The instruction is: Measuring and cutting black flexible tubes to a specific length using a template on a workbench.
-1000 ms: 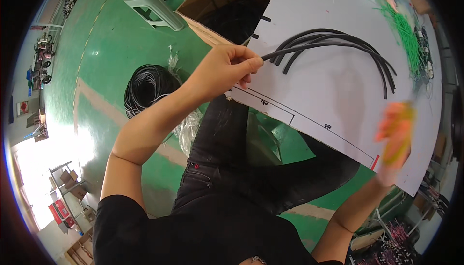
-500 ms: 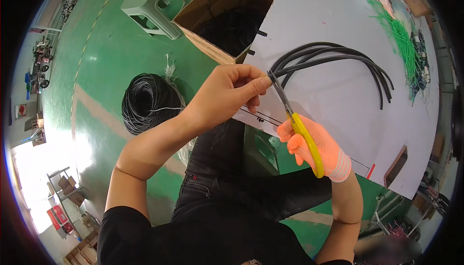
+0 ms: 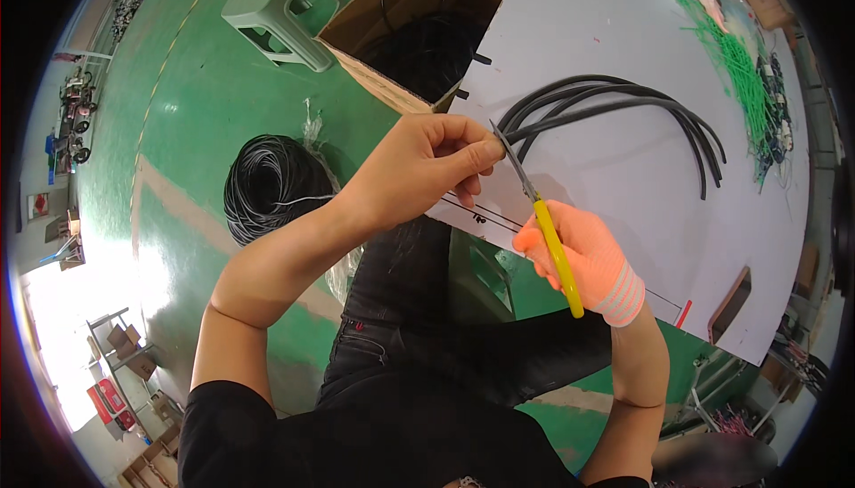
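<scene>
My bare left hand point(image 3: 441, 163) pinches the end of a black tube point(image 3: 579, 114) between thumb and fingertips, over the near left edge of the white table. Several curved lengths of the same black tubing fan out to the right across the tabletop. My right hand point(image 3: 583, 256), in an orange knitted glove, is closed round yellow-handled scissors point(image 3: 554, 252). Their metal blades point(image 3: 517, 163) point up and left and lie against the tube right beside my left fingertips. Whether the blades have parted the tube, I cannot tell.
A cardboard box point(image 3: 374, 83) holding black tubing stands left of the white table point(image 3: 614, 176). On the green floor lie a black coil point(image 3: 276, 187) and a grey-green stool point(image 3: 280, 12). Green ties point(image 3: 744, 87) and a phone-like slab point(image 3: 730, 305) lie on the table's right side.
My gloved right hand has shifted slightly up, and the yellow handles have come closer together. The blade tip now reaches a little past the tube. My left hand has barely moved.
</scene>
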A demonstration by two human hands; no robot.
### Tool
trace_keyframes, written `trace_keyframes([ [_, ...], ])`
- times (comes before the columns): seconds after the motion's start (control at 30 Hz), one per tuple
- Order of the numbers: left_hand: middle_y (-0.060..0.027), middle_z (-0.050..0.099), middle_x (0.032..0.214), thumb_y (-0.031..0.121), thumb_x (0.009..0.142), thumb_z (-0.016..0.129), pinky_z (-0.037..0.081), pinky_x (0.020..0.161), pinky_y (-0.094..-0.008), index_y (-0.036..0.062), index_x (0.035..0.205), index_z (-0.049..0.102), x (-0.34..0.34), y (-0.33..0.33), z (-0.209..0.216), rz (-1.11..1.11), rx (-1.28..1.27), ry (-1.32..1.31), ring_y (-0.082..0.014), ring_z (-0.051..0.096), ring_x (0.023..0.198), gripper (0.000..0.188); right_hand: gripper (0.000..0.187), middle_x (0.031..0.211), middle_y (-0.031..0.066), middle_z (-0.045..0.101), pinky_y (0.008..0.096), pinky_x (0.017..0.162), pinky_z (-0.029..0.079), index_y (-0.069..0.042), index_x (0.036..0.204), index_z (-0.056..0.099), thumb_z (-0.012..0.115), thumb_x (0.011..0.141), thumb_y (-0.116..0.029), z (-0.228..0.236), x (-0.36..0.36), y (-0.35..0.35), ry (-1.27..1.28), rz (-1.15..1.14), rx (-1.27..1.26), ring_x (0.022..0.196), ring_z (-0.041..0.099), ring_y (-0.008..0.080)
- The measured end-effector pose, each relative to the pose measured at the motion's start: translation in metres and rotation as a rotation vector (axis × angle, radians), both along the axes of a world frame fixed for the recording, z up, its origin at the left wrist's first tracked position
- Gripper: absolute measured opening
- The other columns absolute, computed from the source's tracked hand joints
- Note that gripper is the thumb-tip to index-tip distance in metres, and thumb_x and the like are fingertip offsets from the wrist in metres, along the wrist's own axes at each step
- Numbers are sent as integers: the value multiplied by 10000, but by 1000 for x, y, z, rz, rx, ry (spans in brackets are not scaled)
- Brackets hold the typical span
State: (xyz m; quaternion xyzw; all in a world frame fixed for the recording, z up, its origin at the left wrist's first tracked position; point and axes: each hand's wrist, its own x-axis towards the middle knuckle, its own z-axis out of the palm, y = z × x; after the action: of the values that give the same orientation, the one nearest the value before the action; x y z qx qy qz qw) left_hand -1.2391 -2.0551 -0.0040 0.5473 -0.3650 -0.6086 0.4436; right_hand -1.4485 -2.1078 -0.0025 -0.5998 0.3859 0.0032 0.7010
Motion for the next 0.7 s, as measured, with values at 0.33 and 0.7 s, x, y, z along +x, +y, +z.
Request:
trace_keyframes([
  [0.33,2,447,861,142,913,500,336,565,-171,-17,1107,537,-22,37,17,-123,-138,-19,-43,410,640,253,249,557,47,495,215,410,370,29,882,552,644,793,-185,-10,16,57,-357,-731,-5,416,480,114],
  [0.7,-5,519,766,101,858,527,390,539,-192,-12,1043,526,-51,59,9,-296,62,-87,-56,469,600,218,208,617,8,497,200,460,336,-27,808,543,629,806,-216,-30,-21,87,-676,-934,-317,499,471,76],
])
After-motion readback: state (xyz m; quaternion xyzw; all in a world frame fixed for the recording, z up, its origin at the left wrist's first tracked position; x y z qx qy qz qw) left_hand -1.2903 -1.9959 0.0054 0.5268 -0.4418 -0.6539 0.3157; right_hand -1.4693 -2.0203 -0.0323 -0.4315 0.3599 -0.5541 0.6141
